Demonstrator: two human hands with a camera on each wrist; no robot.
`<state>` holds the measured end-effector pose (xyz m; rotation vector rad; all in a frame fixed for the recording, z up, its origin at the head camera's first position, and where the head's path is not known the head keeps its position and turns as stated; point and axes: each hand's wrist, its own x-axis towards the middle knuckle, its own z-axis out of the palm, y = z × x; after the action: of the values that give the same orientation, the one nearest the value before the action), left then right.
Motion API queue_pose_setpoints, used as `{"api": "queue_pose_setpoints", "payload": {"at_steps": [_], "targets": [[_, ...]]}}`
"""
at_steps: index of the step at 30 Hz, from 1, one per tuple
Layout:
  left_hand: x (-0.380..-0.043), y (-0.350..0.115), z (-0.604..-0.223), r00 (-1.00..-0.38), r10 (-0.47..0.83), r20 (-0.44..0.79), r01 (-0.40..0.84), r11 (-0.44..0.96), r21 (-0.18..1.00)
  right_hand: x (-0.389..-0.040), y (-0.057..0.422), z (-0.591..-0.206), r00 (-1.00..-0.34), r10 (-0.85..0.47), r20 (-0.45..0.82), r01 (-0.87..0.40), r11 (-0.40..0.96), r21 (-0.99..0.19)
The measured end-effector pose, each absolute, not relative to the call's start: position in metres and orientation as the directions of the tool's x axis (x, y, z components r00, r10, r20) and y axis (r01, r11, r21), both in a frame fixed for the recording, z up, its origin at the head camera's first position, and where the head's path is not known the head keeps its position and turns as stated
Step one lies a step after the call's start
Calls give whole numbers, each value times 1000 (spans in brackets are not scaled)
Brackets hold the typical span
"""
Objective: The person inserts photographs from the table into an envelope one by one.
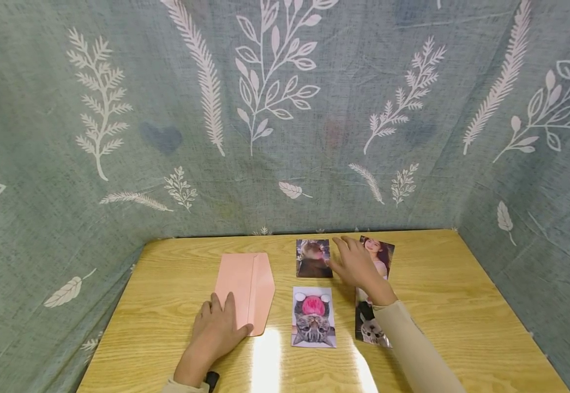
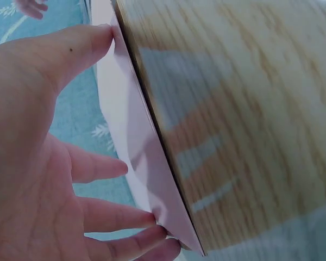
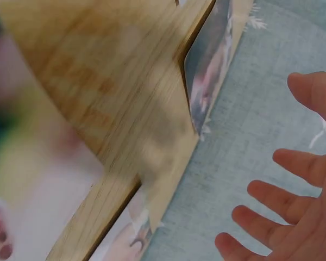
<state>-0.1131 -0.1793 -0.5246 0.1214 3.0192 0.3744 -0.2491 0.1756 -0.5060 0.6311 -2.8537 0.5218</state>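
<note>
A pink envelope [image 1: 235, 273] with its flap spread to the right lies on the left part of the table. My left hand [image 1: 216, 327] rests on its near end, fingers straight; in the left wrist view the thumb and fingertips touch the envelope [image 2: 138, 125]. My right hand [image 1: 358, 265] hovers over the photos with fingers spread, holding nothing. Left of its fingertips is a dark photo [image 1: 313, 267]. Partly under that hand and forearm lie a photo of a person [image 1: 387, 254] and a cat photo [image 1: 370, 330]. Between the hands lies a photo of a cat with a pink ball [image 1: 313, 319].
The wooden table [image 1: 461, 305] has bright glare near its front. A green leaf-patterned cloth [image 1: 285, 125] hangs behind it and along both sides. A black band [image 1: 212, 380] shows at the left wrist.
</note>
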Motion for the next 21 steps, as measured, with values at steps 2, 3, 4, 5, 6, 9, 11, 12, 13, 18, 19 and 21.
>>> {"api": "queue_pose_setpoints", "payload": {"at_steps": [2, 3, 4, 5, 6, 9, 11, 12, 13, 18, 19, 21], "targets": [[-113, -179, -525, -993, 89, -82, 67, 969, 239, -255, 174, -508, -898, -376, 227, -432, 850, -302], [-113, -179, -526, -993, 87, -79, 66, 970, 234, -258, 173, -509, -902, -374, 215, -426, 850, -310], [-113, -179, -526, -993, 84, -77, 65, 971, 231, -262, 172, -509, -906, -373, 199, -419, 850, -319], [-113, -179, -526, -994, 83, -75, 64, 972, 228, -264, 172, -509, -911, -371, 178, -411, 850, -330], [-113, -179, -527, -994, 82, -72, 64, 973, 224, -267, 171, -509, -916, -370, 158, -402, 851, -337], [-113, -178, -528, -995, 75, -72, 57, 974, 218, -276, 168, -513, -930, -357, 85, -362, 856, -370], [-114, -178, -528, -995, 70, -71, 53, 974, 220, -283, 167, -514, -938, -345, 44, -333, 857, -393], [-114, -177, -528, -995, 66, -71, 49, 974, 221, -286, 167, -516, -941, -337, 26, -318, 858, -404], [-114, -177, -528, -996, 62, -71, 45, 974, 224, -289, 166, -517, -944, -330, 7, -303, 857, -417], [-116, -175, -526, -997, 44, -70, 26, 972, 235, -300, 165, -522, -944, -325, -55, -271, 861, -430], [-116, -175, -526, -997, 42, -70, 24, 971, 239, -302, 165, -522, -943, -326, -61, -271, 863, -425], [-116, -174, -525, -997, 36, -71, 18, 970, 244, -305, 164, -523, -944, -322, -70, -268, 874, -405]]}}
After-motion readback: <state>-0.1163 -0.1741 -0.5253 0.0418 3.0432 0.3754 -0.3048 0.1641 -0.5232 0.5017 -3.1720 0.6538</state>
